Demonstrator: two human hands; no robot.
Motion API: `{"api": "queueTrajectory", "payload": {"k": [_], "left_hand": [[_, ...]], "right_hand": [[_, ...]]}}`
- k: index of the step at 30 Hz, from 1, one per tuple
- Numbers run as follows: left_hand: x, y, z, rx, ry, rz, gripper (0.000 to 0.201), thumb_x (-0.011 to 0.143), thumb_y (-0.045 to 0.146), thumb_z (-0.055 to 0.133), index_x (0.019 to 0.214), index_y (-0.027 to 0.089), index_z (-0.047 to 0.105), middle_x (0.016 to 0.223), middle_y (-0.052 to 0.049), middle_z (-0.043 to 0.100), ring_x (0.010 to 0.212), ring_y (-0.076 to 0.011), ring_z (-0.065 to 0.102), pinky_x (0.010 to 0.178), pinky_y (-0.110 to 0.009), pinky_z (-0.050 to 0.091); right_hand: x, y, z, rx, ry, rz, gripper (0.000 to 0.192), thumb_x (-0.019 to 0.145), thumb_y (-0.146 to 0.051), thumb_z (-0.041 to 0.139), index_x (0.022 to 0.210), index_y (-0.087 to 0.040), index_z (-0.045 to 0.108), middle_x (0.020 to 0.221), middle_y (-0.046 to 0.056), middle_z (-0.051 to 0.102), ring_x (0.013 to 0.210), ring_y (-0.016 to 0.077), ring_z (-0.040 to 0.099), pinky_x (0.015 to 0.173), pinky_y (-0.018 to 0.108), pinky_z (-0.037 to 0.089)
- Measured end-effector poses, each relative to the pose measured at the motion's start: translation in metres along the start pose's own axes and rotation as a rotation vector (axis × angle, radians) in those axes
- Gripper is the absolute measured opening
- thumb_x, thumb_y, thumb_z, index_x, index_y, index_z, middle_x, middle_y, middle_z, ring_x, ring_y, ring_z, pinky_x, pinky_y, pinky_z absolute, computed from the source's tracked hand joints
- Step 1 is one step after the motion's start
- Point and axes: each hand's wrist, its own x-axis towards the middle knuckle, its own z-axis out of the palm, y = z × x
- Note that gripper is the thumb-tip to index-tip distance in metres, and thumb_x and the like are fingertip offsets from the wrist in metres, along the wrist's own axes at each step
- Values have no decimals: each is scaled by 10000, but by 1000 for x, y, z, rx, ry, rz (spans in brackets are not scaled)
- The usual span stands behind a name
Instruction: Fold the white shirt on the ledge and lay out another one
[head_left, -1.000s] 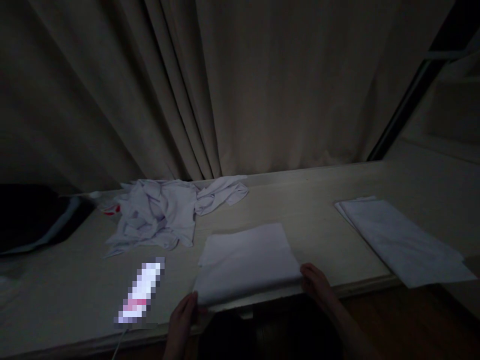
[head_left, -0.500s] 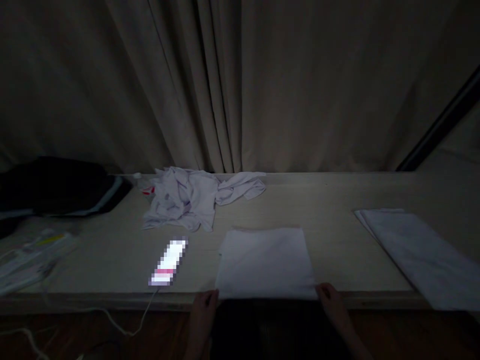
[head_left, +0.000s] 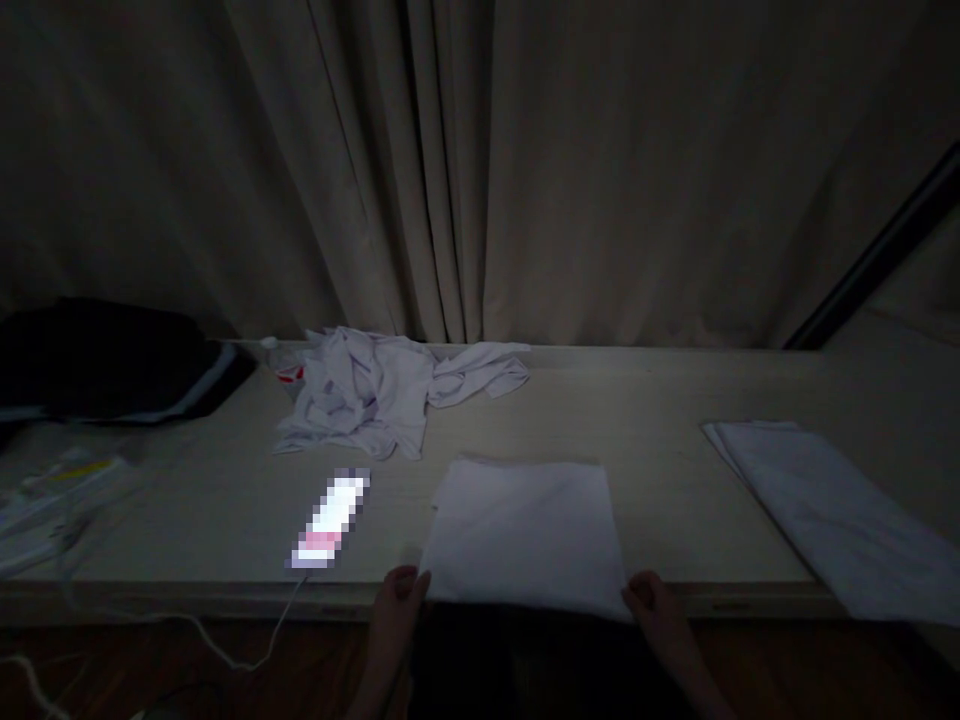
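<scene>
A folded white cloth [head_left: 525,530] lies flat at the table's front edge, its near side reaching the edge by my body. My left hand [head_left: 399,600] pinches its near left corner between thumb and fingers. At the near right corner, my right hand [head_left: 656,610] grips the cloth in the same way. Behind it to the left sits a crumpled heap of white cloth [head_left: 382,390], with one strip trailing right. Another folded white cloth [head_left: 840,510] rests on the right, partly past the table edge.
A lit phone [head_left: 330,520] with a white cable [head_left: 202,635] lies left of the cloth. Beyond it are a clear plastic bottle [head_left: 289,372], dark folded clothing [head_left: 112,360] and a plastic packet [head_left: 60,500]. Curtains [head_left: 600,180] hang behind the pale table [head_left: 637,410].
The view has shifted slightly. My hands, still on the near corners, have moved a little left with the cloth's near edge, and its right corner sits slightly lower.
</scene>
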Motion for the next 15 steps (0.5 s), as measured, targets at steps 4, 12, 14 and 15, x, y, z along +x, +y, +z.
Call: {"api": "queueTrajectory", "payload": {"k": [4,12,14,15], "left_hand": [[1,6,-4,32,-35,-35,516,494,630,624,746,182,579,708,-80,700,716,-272,673,669,-381,535],[-13,6,2,-148,-34,-175,599,471,684,662,790,186,561,668,-43,689,625,-252,664,578,-356,527],[-15,3,2,-186,-60,-193,638,452,701,673,818,193,554,696,-40,692,650,-255,674,586,-356,537],[-15,2,2,-195,-68,-189,651,431,706,683,811,195,553,708,-38,690,673,-256,676,592,-350,540]], "right_hand": [[-9,2,-3,-36,-50,-31,171,771,-385,407,823,-239,480,810,46,642,786,204,615,714,312,456],[65,-78,-32,-279,98,-202,260,874,-338,347,974,-200,542,969,89,648,883,202,604,799,312,439],[95,-118,-13,-302,60,-377,291,887,-317,359,1008,-173,582,1047,111,640,992,208,574,911,315,401],[107,-138,3,-315,19,-439,303,895,-315,366,1027,-168,595,1071,112,639,1025,210,562,937,314,387]]}}
